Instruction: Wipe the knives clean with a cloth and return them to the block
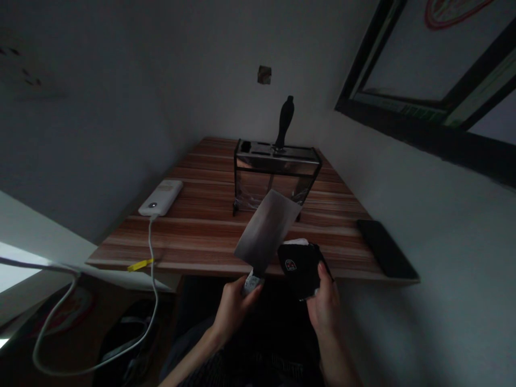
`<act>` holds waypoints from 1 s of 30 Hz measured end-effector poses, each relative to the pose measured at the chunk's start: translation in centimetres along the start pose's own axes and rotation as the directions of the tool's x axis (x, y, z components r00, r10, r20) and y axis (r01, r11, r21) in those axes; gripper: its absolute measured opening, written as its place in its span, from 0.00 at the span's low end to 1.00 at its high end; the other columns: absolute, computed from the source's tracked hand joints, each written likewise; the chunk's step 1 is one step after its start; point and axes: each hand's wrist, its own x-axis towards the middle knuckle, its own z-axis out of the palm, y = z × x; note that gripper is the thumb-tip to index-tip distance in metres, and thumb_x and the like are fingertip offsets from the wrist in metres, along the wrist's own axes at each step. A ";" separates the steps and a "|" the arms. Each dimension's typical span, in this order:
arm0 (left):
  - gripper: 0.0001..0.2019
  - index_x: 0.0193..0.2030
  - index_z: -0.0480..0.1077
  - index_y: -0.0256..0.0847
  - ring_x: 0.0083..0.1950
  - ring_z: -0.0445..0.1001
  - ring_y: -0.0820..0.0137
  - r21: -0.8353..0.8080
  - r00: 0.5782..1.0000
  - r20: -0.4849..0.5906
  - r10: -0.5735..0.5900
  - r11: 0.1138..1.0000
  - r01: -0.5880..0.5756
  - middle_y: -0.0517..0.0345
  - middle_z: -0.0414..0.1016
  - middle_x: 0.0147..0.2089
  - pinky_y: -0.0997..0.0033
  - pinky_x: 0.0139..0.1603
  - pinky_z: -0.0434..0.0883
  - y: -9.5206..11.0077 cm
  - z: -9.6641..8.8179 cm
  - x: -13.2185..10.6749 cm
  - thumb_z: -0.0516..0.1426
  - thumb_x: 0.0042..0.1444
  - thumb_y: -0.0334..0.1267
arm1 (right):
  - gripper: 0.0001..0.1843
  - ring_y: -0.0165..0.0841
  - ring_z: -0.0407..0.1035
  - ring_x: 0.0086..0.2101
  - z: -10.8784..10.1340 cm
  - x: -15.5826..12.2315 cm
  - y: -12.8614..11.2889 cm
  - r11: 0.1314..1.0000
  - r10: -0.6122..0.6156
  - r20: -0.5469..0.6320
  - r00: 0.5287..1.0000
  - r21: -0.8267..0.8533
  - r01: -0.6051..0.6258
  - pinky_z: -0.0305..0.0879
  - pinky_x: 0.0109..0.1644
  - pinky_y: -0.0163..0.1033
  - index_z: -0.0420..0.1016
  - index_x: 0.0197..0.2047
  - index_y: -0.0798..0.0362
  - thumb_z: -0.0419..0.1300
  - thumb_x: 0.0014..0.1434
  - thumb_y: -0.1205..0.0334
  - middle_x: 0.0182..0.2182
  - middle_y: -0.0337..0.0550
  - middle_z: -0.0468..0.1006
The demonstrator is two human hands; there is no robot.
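Note:
My left hand point(236, 303) is wrapped round the pale handle of a cleaver point(268, 231). The cleaver's broad blade points up and tilts to the right, in front of the knife block point(278, 161). My right hand point(324, 301) grips a black, flat cloth-like piece point(300, 269) with a small round emblem; a white edge shows along its top. That piece is close to the right of the blade, and whether they touch I cannot tell. In the knife block, clear-fronted with a dark frame, stands a tool with a black handle point(286, 121).
The wood-grain table point(201, 215) sits between two walls. At its left lies a white power bank point(162, 198) with a white cable point(151, 242) and yellow tag point(140, 265) hanging over the front edge. A black phone point(385, 247) lies at the right edge. A framed picture point(423, 70) hangs above.

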 end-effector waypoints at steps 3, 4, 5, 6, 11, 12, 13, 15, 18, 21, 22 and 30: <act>0.17 0.30 0.69 0.32 0.24 0.52 0.77 -0.016 1.000 -0.013 -0.014 1.000 0.014 0.64 0.57 0.22 0.79 0.22 0.52 0.1 0.1 0.0 0.55 0.54 0.48 | 0.28 0.44 0.70 0.51 -0.1 0.1 0.0 1.000 -0.023 -0.012 1.000 -0.021 0.022 0.68 0.52 0.50 0.75 0.49 0.53 0.62 0.48 0.46 0.43 0.45 0.81; 0.17 0.29 0.69 0.32 0.24 0.52 0.77 -0.026 1.000 -0.015 -0.023 0.999 0.022 0.65 0.57 0.22 0.79 0.22 0.52 0.2 0.1 -0.1 0.55 0.54 0.48 | 0.28 0.44 0.71 0.50 0.0 0.1 0.0 0.999 -0.034 -0.021 0.999 -0.022 0.033 0.68 0.51 0.50 0.75 0.49 0.53 0.62 0.49 0.46 0.43 0.46 0.81; 0.18 0.29 0.69 0.32 0.24 0.52 0.77 -0.039 0.999 -0.013 -0.034 0.999 0.034 0.65 0.56 0.22 0.79 0.22 0.51 0.3 0.2 -0.1 0.55 0.54 0.49 | 0.28 0.44 0.71 0.49 0.0 0.1 -0.1 0.999 -0.044 -0.029 0.999 -0.019 0.043 0.69 0.50 0.50 0.75 0.49 0.54 0.61 0.49 0.46 0.42 0.46 0.81; 0.18 0.29 0.68 0.32 0.23 0.52 0.77 -0.054 0.999 -0.007 -0.046 0.997 0.045 0.65 0.56 0.21 0.79 0.21 0.51 0.4 0.2 -0.1 0.55 0.54 0.49 | 0.28 0.44 0.72 0.48 0.0 0.1 -0.2 0.999 -0.050 -0.035 0.998 -0.012 0.049 0.70 0.49 0.49 0.75 0.49 0.54 0.61 0.49 0.46 0.41 0.46 0.82; 0.19 0.28 0.67 0.34 0.23 0.52 0.77 -0.111 0.997 0.028 -0.075 0.991 0.078 0.65 0.56 0.20 0.79 0.20 0.51 0.7 0.2 -0.2 0.54 0.54 0.51 | 0.27 0.42 0.74 0.45 0.7 -0.2 -0.5 0.994 -0.109 -0.018 0.994 0.022 0.109 0.72 0.44 0.46 0.75 0.49 0.54 0.62 0.49 0.47 0.40 0.46 0.82; 0.19 0.27 0.66 0.34 0.23 0.52 0.77 -0.114 0.997 0.026 -0.076 0.990 0.078 0.65 0.56 0.20 0.79 0.21 0.51 0.6 0.2 -0.2 0.55 0.54 0.51 | 0.26 0.42 0.74 0.44 0.9 -0.2 -0.3 0.991 -0.132 -0.009 0.991 0.021 0.132 0.73 0.43 0.46 0.75 0.49 0.54 0.62 0.50 0.48 0.40 0.46 0.82; 0.19 0.27 0.66 0.34 0.23 0.53 0.77 -0.114 0.997 0.024 -0.076 0.990 0.078 0.65 0.56 0.20 0.79 0.21 0.51 0.6 0.2 -0.2 0.55 0.54 0.51 | 0.25 0.42 0.75 0.43 1.0 -0.2 -0.1 0.988 -0.157 0.003 0.988 0.013 0.157 0.73 0.42 0.45 0.75 0.49 0.54 0.62 0.50 0.49 0.40 0.47 0.82; 0.18 0.27 0.66 0.34 0.23 0.54 0.77 -0.112 0.996 0.023 -0.082 0.990 0.084 0.65 0.57 0.21 0.79 0.21 0.52 0.5 0.2 -0.2 0.55 0.53 0.51 | 0.23 0.43 0.75 0.42 1.1 -0.2 0.5 0.974 -0.222 0.054 0.974 -0.038 0.224 0.73 0.42 0.46 0.75 0.48 0.54 0.63 0.51 0.51 0.41 0.47 0.81; 0.19 0.26 0.66 0.34 0.22 0.53 0.77 -0.115 0.994 0.044 -0.099 0.988 0.104 0.65 0.57 0.21 0.79 0.21 0.52 0.4 0.2 -0.1 0.55 0.53 0.51 | 0.18 0.43 0.76 0.41 1.0 0.0 1.0 0.872 -0.436 0.152 0.887 -0.172 0.458 0.72 0.44 0.47 0.76 0.47 0.56 0.62 0.54 0.56 0.40 0.50 0.81; 0.19 0.26 0.66 0.34 0.22 0.53 0.77 -0.118 0.994 0.053 -0.092 0.988 0.097 0.65 0.57 0.20 0.78 0.21 0.51 0.3 0.1 -0.2 0.55 0.53 0.51 | 0.16 0.43 0.75 0.44 1.2 0.1 0.6 0.540 -0.723 0.369 0.584 -0.226 0.811 0.71 0.47 0.47 0.75 0.49 0.54 0.58 0.58 0.61 0.44 0.51 0.80; 0.19 0.27 0.67 0.33 0.22 0.54 0.77 -0.120 0.995 0.053 -0.084 0.989 0.089 0.65 0.58 0.20 0.78 0.21 0.52 0.2 0.1 -0.2 0.55 0.53 0.50 | 0.17 0.43 0.73 0.48 1.5 0.1 0.4 0.394 -0.747 0.505 0.432 -0.187 0.900 0.70 0.50 0.49 0.73 0.52 0.53 0.56 0.60 0.62 0.48 0.51 0.78; 0.12 0.35 0.73 0.32 0.36 0.70 0.65 -0.167 0.999 -0.033 -0.017 0.986 0.011 0.53 0.75 0.31 0.72 0.35 0.68 -0.6 0.3 0.1 0.56 0.48 0.39 | 0.22 0.35 0.54 0.62 4.6 -0.2 1.8 -0.132 -0.140 0.978 -0.155 0.136 0.982 0.47 0.67 0.51 0.59 0.62 0.61 0.42 0.66 0.69 0.59 0.49 0.67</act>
